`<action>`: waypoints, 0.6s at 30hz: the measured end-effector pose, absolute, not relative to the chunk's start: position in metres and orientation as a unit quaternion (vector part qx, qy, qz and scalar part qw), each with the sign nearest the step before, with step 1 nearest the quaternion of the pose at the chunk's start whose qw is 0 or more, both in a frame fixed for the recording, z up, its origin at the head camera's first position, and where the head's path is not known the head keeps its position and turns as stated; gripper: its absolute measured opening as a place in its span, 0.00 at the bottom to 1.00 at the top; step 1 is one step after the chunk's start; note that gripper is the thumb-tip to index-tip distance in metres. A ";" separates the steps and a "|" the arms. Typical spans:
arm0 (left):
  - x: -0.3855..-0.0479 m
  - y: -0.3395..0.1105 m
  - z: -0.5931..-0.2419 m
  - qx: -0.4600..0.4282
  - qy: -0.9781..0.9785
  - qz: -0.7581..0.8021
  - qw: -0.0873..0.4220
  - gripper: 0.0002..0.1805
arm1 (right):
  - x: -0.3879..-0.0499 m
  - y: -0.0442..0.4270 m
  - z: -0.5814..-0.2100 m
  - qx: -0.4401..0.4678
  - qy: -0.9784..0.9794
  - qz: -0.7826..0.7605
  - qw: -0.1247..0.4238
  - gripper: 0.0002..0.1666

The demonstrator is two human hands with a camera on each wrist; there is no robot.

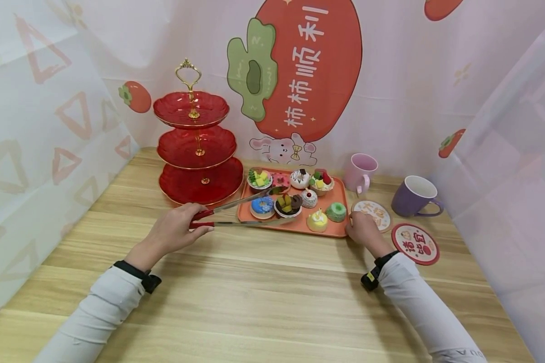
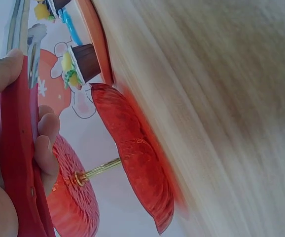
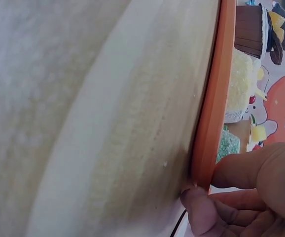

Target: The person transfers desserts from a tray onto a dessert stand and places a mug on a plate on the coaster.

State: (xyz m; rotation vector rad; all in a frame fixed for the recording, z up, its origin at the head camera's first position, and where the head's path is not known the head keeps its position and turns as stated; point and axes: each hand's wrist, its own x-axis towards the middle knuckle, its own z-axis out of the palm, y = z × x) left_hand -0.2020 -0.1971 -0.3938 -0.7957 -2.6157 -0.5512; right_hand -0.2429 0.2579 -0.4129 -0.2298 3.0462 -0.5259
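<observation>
Tongs [image 1: 233,224] over the tray [image 1: 338,195], yeah?

– Yep, left hand [image 1: 174,232] wrapped round the handles, arm reaching forward. Right hand [image 1: 367,232] pinches the tray's near-right corner.

Room?

– From here, tabletop [image 1: 272,287] between the sleeves [image 1: 102,297]; red stand [image 1: 200,184] crowds the tray's left edge.

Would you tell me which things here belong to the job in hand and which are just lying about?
Seemingly involved:
tongs, in the left hand
tray, held by the right hand
pastries on the tray
perhaps the stand, nearby

Just lying about:
pink mug
purple mug
beige coaster
red coaster
</observation>
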 end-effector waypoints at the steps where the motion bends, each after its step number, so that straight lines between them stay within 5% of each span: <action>1: -0.202 -0.197 -0.394 -0.278 -0.925 -0.194 0.173 0.20 | -0.244 0.258 -0.414 -0.070 0.983 -0.170 0.026 0.10; 4: -0.202 -0.197 -0.394 -0.271 -0.928 -0.194 0.164 0.20 | -0.246 0.257 -0.416 -0.062 0.983 -0.170 0.041 0.04; 18: -0.203 -0.194 -0.394 -0.267 -0.934 -0.180 0.151 0.21 | -0.247 0.255 -0.415 -0.051 0.984 -0.163 0.057 0.07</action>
